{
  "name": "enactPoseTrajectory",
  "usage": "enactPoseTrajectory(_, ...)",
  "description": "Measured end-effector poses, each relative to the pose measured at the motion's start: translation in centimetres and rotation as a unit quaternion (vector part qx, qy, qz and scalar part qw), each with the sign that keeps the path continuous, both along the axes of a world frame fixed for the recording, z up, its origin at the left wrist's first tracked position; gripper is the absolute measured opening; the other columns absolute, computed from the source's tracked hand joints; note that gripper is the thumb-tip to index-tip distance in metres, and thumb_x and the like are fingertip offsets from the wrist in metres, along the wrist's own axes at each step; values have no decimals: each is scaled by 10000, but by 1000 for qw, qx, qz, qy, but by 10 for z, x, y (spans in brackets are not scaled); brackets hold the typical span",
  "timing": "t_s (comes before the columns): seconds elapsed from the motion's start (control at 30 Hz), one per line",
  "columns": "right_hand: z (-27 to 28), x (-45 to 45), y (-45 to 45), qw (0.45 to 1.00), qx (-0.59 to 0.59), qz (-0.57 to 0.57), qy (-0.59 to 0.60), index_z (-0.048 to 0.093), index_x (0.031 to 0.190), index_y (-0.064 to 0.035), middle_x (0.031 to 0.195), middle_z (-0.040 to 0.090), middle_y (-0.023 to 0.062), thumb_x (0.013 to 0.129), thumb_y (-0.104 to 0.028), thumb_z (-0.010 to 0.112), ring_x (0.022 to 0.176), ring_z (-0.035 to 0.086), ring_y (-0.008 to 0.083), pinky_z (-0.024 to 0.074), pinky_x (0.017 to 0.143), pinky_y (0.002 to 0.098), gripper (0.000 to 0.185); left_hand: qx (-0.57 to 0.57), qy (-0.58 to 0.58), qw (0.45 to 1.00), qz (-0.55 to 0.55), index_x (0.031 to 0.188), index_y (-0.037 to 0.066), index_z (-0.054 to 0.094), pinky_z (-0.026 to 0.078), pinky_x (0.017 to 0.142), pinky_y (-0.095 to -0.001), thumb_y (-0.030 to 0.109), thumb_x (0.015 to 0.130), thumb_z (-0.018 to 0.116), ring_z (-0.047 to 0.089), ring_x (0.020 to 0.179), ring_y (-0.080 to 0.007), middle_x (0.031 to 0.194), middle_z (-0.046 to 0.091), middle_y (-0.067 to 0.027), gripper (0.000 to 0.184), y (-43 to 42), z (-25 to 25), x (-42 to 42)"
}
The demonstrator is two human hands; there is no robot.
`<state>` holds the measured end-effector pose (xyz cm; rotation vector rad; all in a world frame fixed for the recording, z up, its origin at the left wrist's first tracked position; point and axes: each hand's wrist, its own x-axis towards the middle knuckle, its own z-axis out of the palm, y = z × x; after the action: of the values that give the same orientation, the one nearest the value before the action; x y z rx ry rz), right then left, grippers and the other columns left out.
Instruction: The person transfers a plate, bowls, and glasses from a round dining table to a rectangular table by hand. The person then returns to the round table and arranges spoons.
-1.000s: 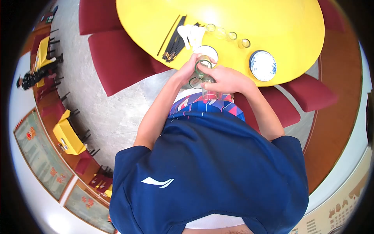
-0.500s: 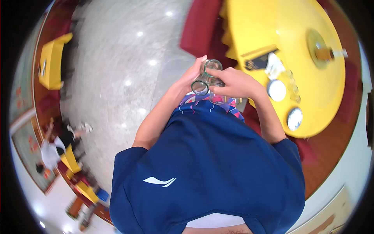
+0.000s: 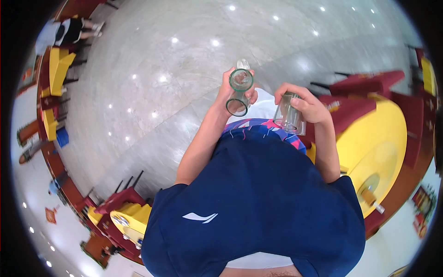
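Observation:
Clear drinking glasses are in both hands. My left hand (image 3: 225,91) is closed around a small bunch of them. Two green-tinted rims face me, one on the upper glass (image 3: 241,80) and one on the lower glass (image 3: 237,107), and another glass end shows behind them. Apart from these, to the right, my right hand (image 3: 310,107) grips a pair of glasses (image 3: 288,116) from above, with their wide ends pointing down toward my shorts. Its thumb presses on the near side. How the two glasses touch inside the grip is partly hidden.
At the right stands a round yellow-covered table (image 3: 385,138) with a turntable (image 3: 368,187). Dark red chairs (image 3: 364,87) surround it. Other yellow-covered tables (image 3: 60,69) line the left, where a person (image 3: 69,34) is. Shiny grey floor (image 3: 152,69) lies ahead.
My hands have moved apart, the right one now carrying glasses away from the bunch in the left. My view has turned left, so the yellow table sits lower right.

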<state>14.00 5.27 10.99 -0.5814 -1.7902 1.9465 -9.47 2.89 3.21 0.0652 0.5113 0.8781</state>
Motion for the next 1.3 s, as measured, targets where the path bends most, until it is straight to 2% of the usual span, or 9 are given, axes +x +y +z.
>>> enactPoseTrajectory(0.13, -40, -69, 84, 960, -272, -71, 10, 529, 972, -12, 734, 584, 86, 801, -645, 558, 517, 588, 164, 519, 464, 289, 657, 13, 47, 997, 66, 1062, 134, 548, 405, 455, -370, 594, 916, 308, 508, 515, -280, 544, 484, -76, 539, 77, -13, -61)
enactPoseTrajectory(0.3, -66, -179, 198, 885, -453, -97, 31, 482, 1131, -99, 681, 560, 103, 955, -531, 342, 505, 573, 231, 510, 447, 362, 488, -117, 46, 978, 168, 1047, 157, 590, 408, 593, -333, 611, 920, 285, 452, 550, -181, 575, 481, -32, 561, 162, -16, -135)
enactPoseTrajectory(0.4, -59, -232, 276, 877, -477, -53, 21, 475, 1206, -93, 761, 586, 118, 1009, -451, 256, 511, 578, 233, 515, 452, 349, 464, -170, 121, 959, 191, 1115, 186, 557, 300, 391, -332, 635, 902, 275, 442, 557, -219, 571, 442, -16, 572, 202, 6, -176)
enactPoseTrajectory(0.43, -55, -247, 298, 873, -487, -44, 5, 478, 1200, -101, 734, 585, 125, 1003, -478, 263, 503, 577, 229, 510, 449, 339, 477, -151, 88, 961, 213, 1008, 161, 558, 361, 371, -331, 569, 907, 316, 487, 544, -236, 561, 467, -35, 485, 212, -1, -193)
enactPoseTrajectory(0.57, -61, -304, 380, 855, -517, 27, -12, 480, 1189, -112, 695, 584, 129, 992, -512, 273, 505, 580, 226, 507, 453, 339, 491, -172, 81, 938, 291, 997, 185, 562, 357, 346, -324, 567, 913, 305, 489, 549, -228, 576, 453, -19, 468, 253, -7, -244)
enactPoseTrajectory(0.63, -86, -335, 427, 853, -514, 90, -17, 430, 1207, -164, 872, 567, 133, 952, -576, 331, 556, 578, 247, 527, 466, 417, 495, -181, 49, 924, 334, 983, 191, 565, 357, 344, -324, 566, 915, 300, 488, 554, -224, 580, 449, -14, 464, 284, -18, -269)
enactPoseTrajectory(0.73, -101, -394, 497, 860, -499, 101, -34, 436, 1179, -167, 884, 562, 133, 936, -593, 351, 550, 566, 252, 517, 465, 431, 498, -197, 14, 911, 361, 949, 193, 573, 355, 342, -329, 568, 922, 290, 482, 569, -218, 591, 464, -14, 471, 340, -29, -315)
enactPoseTrajectory(1.0, -75, -574, 691, 865, -496, 70, -29, 477, 1144, -163, 853, 558, 121, 931, -537, 377, 556, 547, 254, 511, 452, 435, 442, -94, 63, 900, 420, 908, 124, 557, 439, 591, -345, 498, 978, 304, 498, 553, -206, 607, 539, -52, 458, 532, -28, -472)
enactPoseTrajectory(1.3, -59, -655, 846, 852, -519, -61, 31, 510, 1112, -146, 739, 529, 98, 936, -527, 343, 586, 538, 233, 477, 459, 399, 453, -59, 69, 946, 312, 993, 96, 536, 445, 593, -372, 558, 946, 318, 544, 596, -265, 603, 540, -83, 512, 745, 2, -623)
